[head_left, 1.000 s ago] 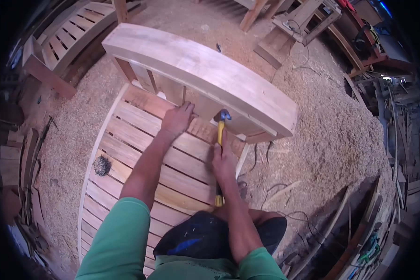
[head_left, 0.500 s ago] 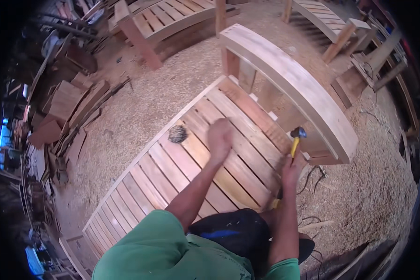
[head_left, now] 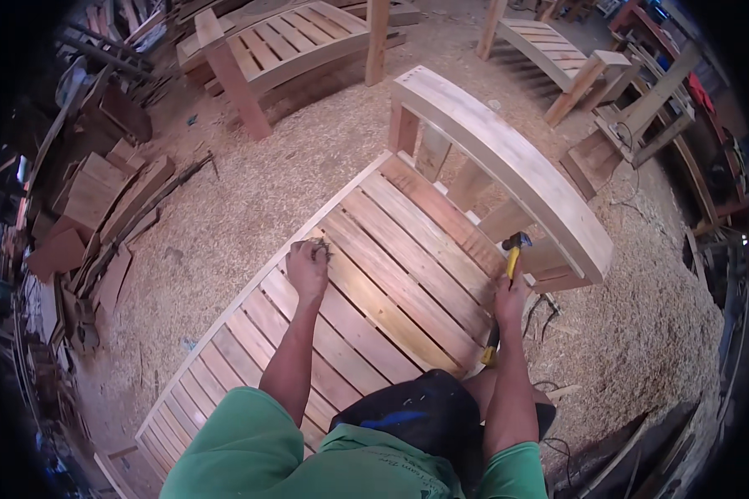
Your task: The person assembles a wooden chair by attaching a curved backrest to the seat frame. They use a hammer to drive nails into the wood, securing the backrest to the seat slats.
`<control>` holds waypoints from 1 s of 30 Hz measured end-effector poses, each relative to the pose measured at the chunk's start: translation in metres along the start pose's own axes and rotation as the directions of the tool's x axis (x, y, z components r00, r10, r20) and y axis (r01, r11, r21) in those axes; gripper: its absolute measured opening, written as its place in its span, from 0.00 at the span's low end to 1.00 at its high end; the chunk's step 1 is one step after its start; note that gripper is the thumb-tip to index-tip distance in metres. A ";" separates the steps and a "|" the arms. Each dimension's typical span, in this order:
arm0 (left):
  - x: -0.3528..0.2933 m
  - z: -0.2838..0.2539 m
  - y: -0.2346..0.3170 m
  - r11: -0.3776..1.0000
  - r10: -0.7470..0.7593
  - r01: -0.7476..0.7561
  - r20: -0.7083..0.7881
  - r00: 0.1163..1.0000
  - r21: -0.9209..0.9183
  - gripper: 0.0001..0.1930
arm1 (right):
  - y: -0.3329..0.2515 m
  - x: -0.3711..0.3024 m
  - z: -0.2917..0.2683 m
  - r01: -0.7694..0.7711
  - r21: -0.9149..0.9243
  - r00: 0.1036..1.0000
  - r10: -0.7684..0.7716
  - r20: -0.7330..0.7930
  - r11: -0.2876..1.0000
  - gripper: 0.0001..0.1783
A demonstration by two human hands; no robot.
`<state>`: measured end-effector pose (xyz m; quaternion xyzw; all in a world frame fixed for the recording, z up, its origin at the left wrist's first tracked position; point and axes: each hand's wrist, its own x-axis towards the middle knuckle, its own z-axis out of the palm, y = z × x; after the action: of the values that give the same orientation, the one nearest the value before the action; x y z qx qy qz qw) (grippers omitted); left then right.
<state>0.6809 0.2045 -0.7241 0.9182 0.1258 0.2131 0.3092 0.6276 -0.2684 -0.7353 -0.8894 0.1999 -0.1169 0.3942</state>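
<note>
In my right hand (head_left: 511,301), closed around its yellow and black handle, is a claw hammer (head_left: 513,259) held upright near the bench's side. My left hand (head_left: 308,273) reaches down onto the slatted wooden bench (head_left: 399,291), its fingers bunched at a small, dark, spiky heap of nails (head_left: 325,248) by the bench's left edge. The hand covers much of the heap, and its fingertips are partly hidden. I sit over the near part of the slats. A curved top rail (head_left: 508,158) with upright slats under it stands along the bench's far right side.
Wood shavings cover the floor (head_left: 241,183). Another slatted bench (head_left: 300,41) stands at the far left, a smaller one (head_left: 549,50) at the far right. Scrap boards (head_left: 100,195) lie piled on the left. A dark cable (head_left: 549,312) lies beside the bench on the right.
My left hand has moved left from over the middle slats onto the heap of nails. The hammer stays in my right hand, and the view has shifted slightly.
</note>
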 end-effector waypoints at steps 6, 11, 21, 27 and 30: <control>0.007 -0.024 -0.032 0.972 -0.154 0.161 0.056 0.987 -0.171 0.10 | -0.032 -0.013 0.005 -0.140 0.034 0.986 0.136 0.094 0.990 0.35; -0.005 -0.034 0.011 0.992 0.125 -0.127 0.130 0.984 0.008 0.15 | -0.015 -0.018 -0.004 -0.118 0.007 0.992 0.118 0.039 0.993 0.36; 0.008 -0.032 -0.029 0.839 -0.260 0.345 0.249 0.933 -0.420 0.08 | -0.027 -0.018 -0.005 -0.120 -0.060 0.992 0.122 0.040 0.991 0.35; 0.028 -0.049 -0.036 0.749 -0.263 0.414 0.341 0.902 -0.517 0.07 | -0.024 -0.019 0.000 -0.064 -0.091 0.998 0.063 -0.014 0.994 0.36; 0.032 -0.052 -0.036 0.712 -0.255 0.426 0.360 0.898 -0.558 0.07 | -0.024 -0.019 0.004 -0.077 -0.042 0.997 0.076 -0.009 0.996 0.36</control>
<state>0.6813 0.2709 -0.6993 0.7431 0.1753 0.0607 0.6430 0.6181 -0.2424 -0.7214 -0.8888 0.2378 -0.1009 0.3785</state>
